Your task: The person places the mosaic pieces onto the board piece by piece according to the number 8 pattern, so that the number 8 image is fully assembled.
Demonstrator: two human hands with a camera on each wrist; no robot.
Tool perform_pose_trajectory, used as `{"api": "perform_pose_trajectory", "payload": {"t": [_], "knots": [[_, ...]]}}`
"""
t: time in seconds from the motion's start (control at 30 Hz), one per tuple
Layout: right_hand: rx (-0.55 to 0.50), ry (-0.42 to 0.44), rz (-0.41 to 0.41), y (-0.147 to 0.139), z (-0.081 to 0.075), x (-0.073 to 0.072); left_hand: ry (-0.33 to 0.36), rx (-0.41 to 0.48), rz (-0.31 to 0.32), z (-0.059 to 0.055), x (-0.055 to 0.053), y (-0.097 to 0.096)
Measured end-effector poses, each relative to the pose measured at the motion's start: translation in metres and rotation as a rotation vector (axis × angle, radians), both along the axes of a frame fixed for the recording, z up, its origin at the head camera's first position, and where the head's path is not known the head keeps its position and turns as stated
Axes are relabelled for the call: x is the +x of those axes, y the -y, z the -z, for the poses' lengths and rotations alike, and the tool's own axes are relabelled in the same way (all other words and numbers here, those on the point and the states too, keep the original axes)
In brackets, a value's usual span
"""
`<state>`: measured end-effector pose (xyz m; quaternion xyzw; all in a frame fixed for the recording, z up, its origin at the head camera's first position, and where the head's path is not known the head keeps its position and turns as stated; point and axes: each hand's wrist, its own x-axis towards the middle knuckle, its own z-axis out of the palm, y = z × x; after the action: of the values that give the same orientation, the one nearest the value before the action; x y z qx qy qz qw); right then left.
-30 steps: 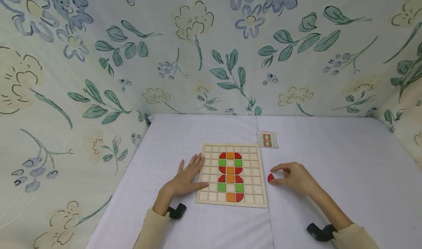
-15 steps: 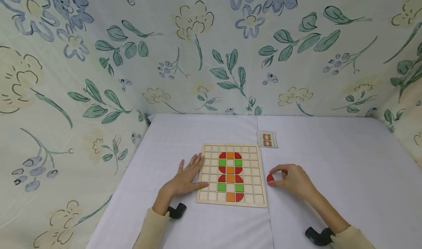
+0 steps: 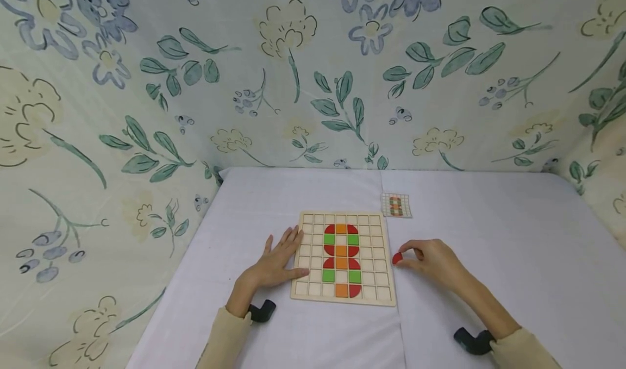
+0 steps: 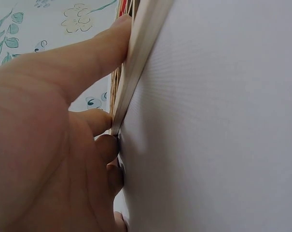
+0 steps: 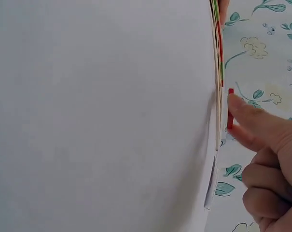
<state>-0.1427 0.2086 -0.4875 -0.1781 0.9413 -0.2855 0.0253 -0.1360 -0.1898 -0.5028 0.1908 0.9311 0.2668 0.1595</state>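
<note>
A square wooden grid board (image 3: pixel 313 299) lies flat on the table. Red rounded tiles (image 3: pixel 354 291), orange square tiles (image 3: pixel 340 263) and green square tiles (image 3: pixel 329 275) fill part of its middle columns. My left hand (image 3: pixel 274 263) rests at the board's left edge, fingers spread and straight, with the thumb (image 4: pixel 100 50) lying over the rim. Just off the board's right edge, my right hand (image 3: pixel 435 263) pinches a red rounded tile (image 3: pixel 397 258) between thumb and forefinger. The right wrist view shows this tile (image 5: pixel 230 120) edge-on, its other fingers curled behind.
A small pattern card (image 3: pixel 396 206) lies beyond the board's far right corner. White cloth (image 3: pixel 235 206) covers the table, with a flowered curtain (image 3: pixel 293 86) behind and at the left. Black wrist devices (image 3: pixel 473 341) sit below both wrists.
The red tile has turned in my right fingers and shifted slightly left, closer to the board. My left hand keeps its place.
</note>
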Motion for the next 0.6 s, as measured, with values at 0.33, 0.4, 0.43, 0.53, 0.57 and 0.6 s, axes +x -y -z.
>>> {"api": "perform_pose_trajectory", "payload": {"t": [0.33, 0.4, 0.43, 0.53, 0.57, 0.6], "knots": [[-0.153, 0.045, -0.414, 0.060, -0.004, 0.008, -0.003, 0.001, -0.004, 0.002, -0.001, 0.000], [-0.129, 0.039, -0.468, 0.075, -0.005, 0.008, -0.005, -0.003, -0.007, 0.003, -0.001, 0.000], [-0.110, 0.037, -0.488, 0.083, -0.005, 0.009, -0.004, -0.003, -0.009, 0.003, -0.001, 0.000], [-0.063, 0.051, -0.536, 0.101, -0.006, 0.008, -0.003, -0.002, -0.014, 0.003, -0.001, 0.000], [-0.053, 0.059, -0.551, 0.105, -0.006, 0.008, -0.004, -0.004, -0.015, 0.003, -0.002, 0.000], [-0.044, 0.067, -0.564, 0.109, -0.006, 0.007, -0.003, -0.007, -0.016, 0.003, -0.002, 0.000]]}}
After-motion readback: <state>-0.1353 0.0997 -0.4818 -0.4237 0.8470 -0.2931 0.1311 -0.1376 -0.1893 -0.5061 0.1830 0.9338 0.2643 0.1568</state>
